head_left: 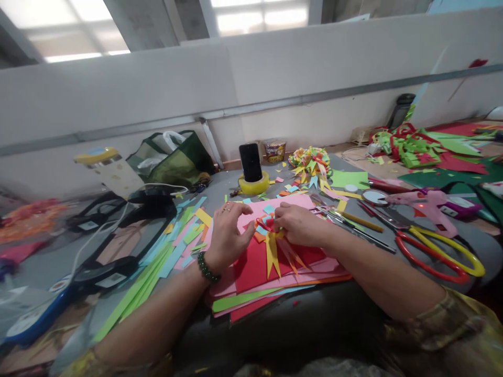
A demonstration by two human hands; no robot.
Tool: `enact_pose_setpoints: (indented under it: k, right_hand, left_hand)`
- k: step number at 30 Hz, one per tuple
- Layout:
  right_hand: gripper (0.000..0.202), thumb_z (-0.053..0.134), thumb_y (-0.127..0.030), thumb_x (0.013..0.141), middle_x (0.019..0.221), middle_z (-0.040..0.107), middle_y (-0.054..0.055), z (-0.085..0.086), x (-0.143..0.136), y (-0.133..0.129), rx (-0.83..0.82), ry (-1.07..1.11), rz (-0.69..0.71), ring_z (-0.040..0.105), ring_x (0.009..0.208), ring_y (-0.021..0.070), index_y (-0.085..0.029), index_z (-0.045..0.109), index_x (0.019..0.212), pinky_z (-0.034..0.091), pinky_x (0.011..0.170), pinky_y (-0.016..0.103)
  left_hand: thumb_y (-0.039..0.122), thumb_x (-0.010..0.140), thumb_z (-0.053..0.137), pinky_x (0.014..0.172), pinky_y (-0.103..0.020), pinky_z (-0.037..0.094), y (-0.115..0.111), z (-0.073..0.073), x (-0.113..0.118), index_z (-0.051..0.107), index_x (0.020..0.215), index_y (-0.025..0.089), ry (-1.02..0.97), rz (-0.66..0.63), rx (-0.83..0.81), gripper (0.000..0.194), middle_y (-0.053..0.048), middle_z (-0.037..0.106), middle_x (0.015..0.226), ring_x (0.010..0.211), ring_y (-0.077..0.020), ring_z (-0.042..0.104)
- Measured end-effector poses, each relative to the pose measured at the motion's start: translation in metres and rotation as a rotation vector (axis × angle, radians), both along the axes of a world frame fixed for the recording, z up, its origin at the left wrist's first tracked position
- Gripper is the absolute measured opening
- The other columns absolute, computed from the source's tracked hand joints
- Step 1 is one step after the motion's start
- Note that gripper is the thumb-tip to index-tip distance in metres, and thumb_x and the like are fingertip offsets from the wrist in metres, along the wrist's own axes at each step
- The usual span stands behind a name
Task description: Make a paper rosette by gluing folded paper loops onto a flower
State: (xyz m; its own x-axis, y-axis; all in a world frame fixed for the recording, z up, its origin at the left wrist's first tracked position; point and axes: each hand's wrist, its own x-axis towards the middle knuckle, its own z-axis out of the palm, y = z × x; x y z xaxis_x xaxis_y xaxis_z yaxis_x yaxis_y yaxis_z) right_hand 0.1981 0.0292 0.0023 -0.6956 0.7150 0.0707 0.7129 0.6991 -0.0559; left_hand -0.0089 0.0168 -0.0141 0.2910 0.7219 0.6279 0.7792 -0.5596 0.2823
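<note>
Low over a stack of coloured paper sheets (251, 272) is a small paper rosette (261, 230) in orange, blue and red, with forked yellow tails (272, 256) hanging toward me. My right hand (298, 224) pinches the rosette at its right side, and its fingertips are partly hidden. On the other side, my left hand (231, 230) curves close to the rosette, thumb and forefinger apart, with nothing visible between them. The top sheets under both hands are red and pink. Small cut paper pieces lie around the rosette.
Large scissors (436, 251), a pink glue gun (426, 204) and tweezers (363, 230) lie to the right. Paper strips (157, 267) spread leftward. Behind stand a phone (250, 162) on a yellow tape roll (254, 184), a cup (274, 151) and a heap of finished-looking rosettes (310, 161).
</note>
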Motion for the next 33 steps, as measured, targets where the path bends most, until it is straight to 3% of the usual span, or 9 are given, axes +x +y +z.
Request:
enact_pose_setpoints:
  k: [4,9,13,18,23,28,33]
  right_hand:
    - [0.028,0.057,-0.001,0.077,0.082,0.071,0.009,-0.004,0.003,0.005,0.069,0.145,-0.007,0.06,0.084,0.0215,-0.017,0.077,0.087,0.043,0.078,0.032]
    - [0.005,0.066,-0.017,0.084,0.076,0.067,0.004,-0.01,0.011,0.012,0.141,0.425,-0.003,0.057,0.076,0.0179,-0.019,0.066,0.08,0.042,0.07,0.028]
    - [0.024,0.066,-0.028,0.09,0.068,0.061,0.0,-0.009,0.02,0.018,0.217,0.731,-0.004,0.052,0.067,0.014,-0.021,0.056,0.07,0.039,0.064,0.026]
    - [0.035,0.06,-0.048,0.094,0.063,0.05,-0.005,-0.004,0.03,0.026,0.357,1.118,-0.102,0.045,0.056,0.0105,-0.023,0.048,0.072,0.037,0.056,0.025]
    - [0.042,0.054,-0.058,0.095,0.06,0.046,-0.007,0.002,0.043,0.035,0.512,1.427,-0.179,0.044,0.053,0.0092,-0.024,0.042,0.073,0.04,0.056,0.024]
    - [0.042,0.061,-0.06,0.089,0.058,0.044,-0.008,0.01,0.063,0.044,0.693,1.588,-0.279,0.041,0.05,0.0086,-0.024,0.046,0.073,0.037,0.05,0.023]
    - [0.04,0.069,-0.056,0.082,0.054,0.042,-0.008,0.013,0.083,0.052,0.752,1.602,-0.365,0.036,0.048,0.0082,-0.022,0.052,0.068,0.032,0.048,0.024]
  left_hand:
    - [0.02,0.085,0.063,0.081,-0.037,0.045,0.003,-0.006,-0.001,0.062,0.084,0.023,-0.034,-0.057,0.03,0.003,-0.002,0.071,0.083,0.085,-0.0228,0.063]
    - [0.026,0.087,0.067,0.078,-0.037,0.042,-0.001,-0.007,0.001,0.062,0.079,0.022,-0.043,-0.122,0.092,0.01,-0.001,0.073,0.078,0.079,-0.0216,0.064]
    - [0.029,0.089,0.066,0.078,-0.036,0.042,0.0,-0.002,-0.002,0.065,0.072,0.023,-0.094,-0.138,0.137,0.018,-0.001,0.075,0.076,0.076,-0.0208,0.066]
    - [0.034,0.085,0.069,0.078,-0.036,0.044,0.012,0.006,-0.015,0.068,0.067,0.023,-0.209,-0.036,0.146,0.021,0.0,0.076,0.071,0.071,-0.0197,0.068]
    - [0.038,0.083,0.064,0.074,-0.035,0.047,0.027,0.014,-0.031,0.067,0.064,0.023,-0.305,0.084,0.183,0.025,0.0,0.073,0.067,0.065,-0.0195,0.064]
    - [0.042,0.083,0.06,0.07,-0.035,0.045,0.037,0.017,-0.042,0.061,0.064,0.023,-0.321,0.162,0.193,0.027,-0.001,0.066,0.062,0.063,-0.0206,0.06]
    - [0.042,0.092,0.042,0.068,-0.034,0.039,0.041,0.016,-0.046,0.04,0.056,0.025,-0.182,0.185,0.236,0.04,0.001,0.047,0.052,0.054,-0.0186,0.046]
